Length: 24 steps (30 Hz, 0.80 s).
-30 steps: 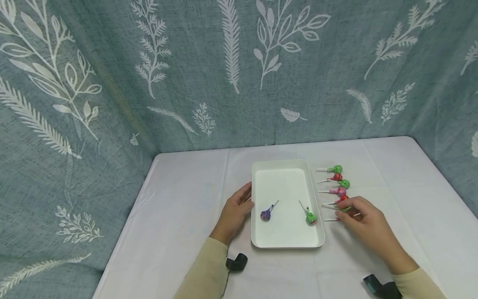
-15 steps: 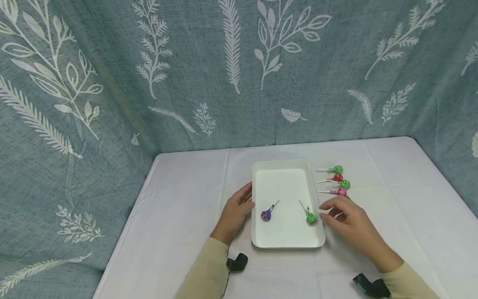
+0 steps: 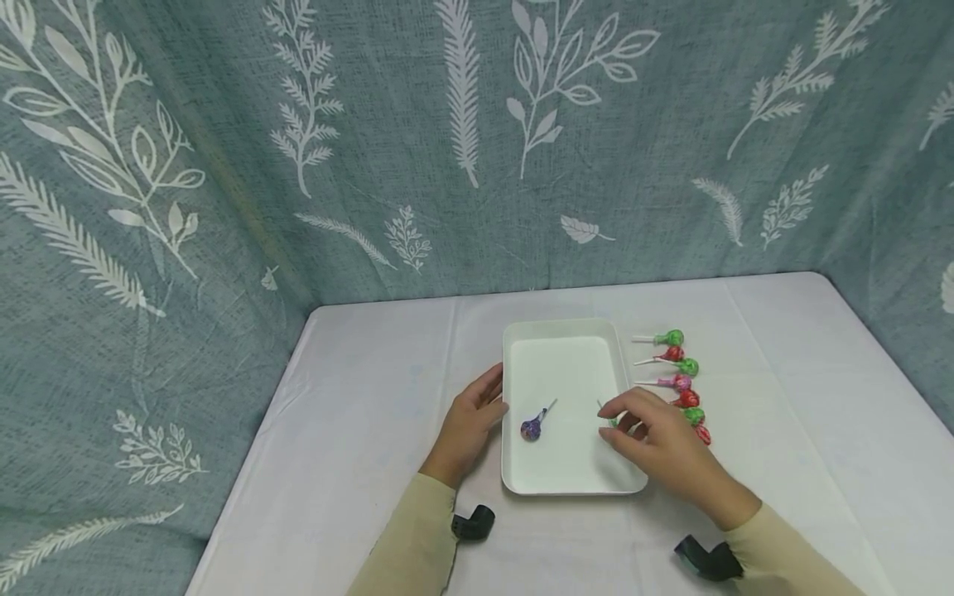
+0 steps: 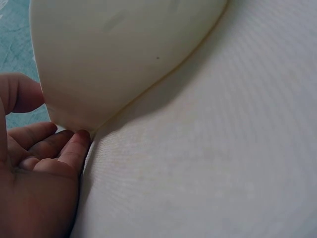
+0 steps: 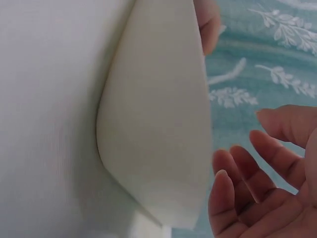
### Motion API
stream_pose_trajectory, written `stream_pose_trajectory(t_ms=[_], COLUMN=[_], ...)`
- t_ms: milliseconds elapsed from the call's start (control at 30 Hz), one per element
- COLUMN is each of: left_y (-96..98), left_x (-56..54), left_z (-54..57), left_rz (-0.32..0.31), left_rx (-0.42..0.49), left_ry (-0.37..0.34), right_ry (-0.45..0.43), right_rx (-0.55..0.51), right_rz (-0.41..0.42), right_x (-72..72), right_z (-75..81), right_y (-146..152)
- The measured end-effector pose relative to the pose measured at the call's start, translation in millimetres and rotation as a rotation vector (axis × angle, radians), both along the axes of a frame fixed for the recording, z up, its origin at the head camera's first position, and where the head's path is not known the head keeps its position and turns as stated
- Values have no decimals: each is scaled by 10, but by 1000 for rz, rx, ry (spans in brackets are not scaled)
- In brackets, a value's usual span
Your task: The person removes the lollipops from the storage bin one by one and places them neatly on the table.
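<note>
A white rectangular tray [image 3: 566, 472] lies on the table. My left hand [image 3: 468, 426] holds its left side; in the left wrist view the thumb [image 4: 27, 94] meets the rim and bent fingers [image 4: 74, 151] touch the lower wall. My right hand [image 3: 648, 434] hovers over the tray's right side with loosely bent fingers, and the right wrist view shows nothing between thumb and fingers. A purple-wrapped lollipop [image 3: 531, 429] lies at the tray's left. Under my right fingertips a green-wrapped lollipop [image 3: 613, 422] shows only in part, the rest hidden by the hand.
Right of the tray, several lollipops form a column, among them a green lollipop [image 3: 674, 337], a pink lollipop [image 3: 681, 382] and a red lollipop [image 3: 704, 434]. A white cloth [image 3: 387, 397] covers the table. Leaf-patterned curtains [image 3: 477, 232] surround its far and side edges.
My right hand has moved left from the lollipop column, across the tray's right rim, to above the green lollipop inside. The left hand has stayed at the tray.
</note>
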<state>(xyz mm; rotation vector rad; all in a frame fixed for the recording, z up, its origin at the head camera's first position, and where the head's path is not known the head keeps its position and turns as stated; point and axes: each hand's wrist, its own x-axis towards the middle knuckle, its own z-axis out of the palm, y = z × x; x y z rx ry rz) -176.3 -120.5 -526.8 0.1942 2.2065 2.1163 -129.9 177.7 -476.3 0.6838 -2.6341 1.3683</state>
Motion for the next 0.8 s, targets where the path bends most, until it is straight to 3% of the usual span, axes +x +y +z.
stream_pose_trajectory(t_ms=[500,800], left_y=[-4,-13], left_x=[-2,-1], left_z=[11,14], left_rz=[2,-9], left_rx=[10,18], left_ry=[-5,-16], right_ry=[-59,-39], right_rx=[-45,-43], right_rz=[110,206], right_x=[-151,-225], right_z=[-18,-80], right_y=[-411,-666])
